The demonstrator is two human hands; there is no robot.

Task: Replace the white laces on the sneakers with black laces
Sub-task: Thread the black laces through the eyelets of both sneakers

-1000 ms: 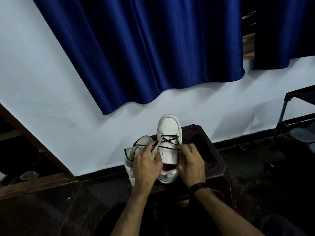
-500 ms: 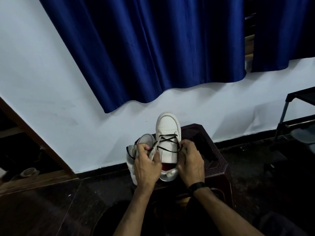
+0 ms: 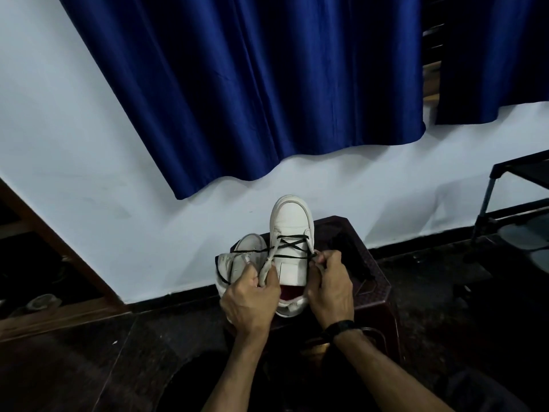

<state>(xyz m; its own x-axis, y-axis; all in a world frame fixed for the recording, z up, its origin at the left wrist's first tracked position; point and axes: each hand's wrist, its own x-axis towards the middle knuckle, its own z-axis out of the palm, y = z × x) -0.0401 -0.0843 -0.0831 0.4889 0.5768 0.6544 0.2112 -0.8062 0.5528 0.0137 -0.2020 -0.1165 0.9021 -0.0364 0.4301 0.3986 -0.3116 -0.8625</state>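
Blue curtain (image 3: pixel 261 93): it hangs big and wide on the white wall (image 3: pixel 74 173).
Dark floor (image 3: pixel 74 367): it lies under everything.
Brown desk (image 3: pixel 365 263): a small dark stand by the wall, with both shoes on it.
White sneaker (image 3: pixel 291 227): it stands in the middle of the desk, toe to the wall.
Second sneaker (image 3: pixel 246 254): it lies just beside the first, on the left, touching it.
Left hand (image 3: pixel 249 298): its fingers curl round the near left edge of the white sneaker.
Right hand (image 3: pixel 329 289): its fingers pinch the black lace at the right side.
Black lace (image 3: pixel 292 246): it crosses over the white sneaker, and one loose end trails across the second sneaker.
Black band (image 3: pixel 340 327): it sits on the right wrist.
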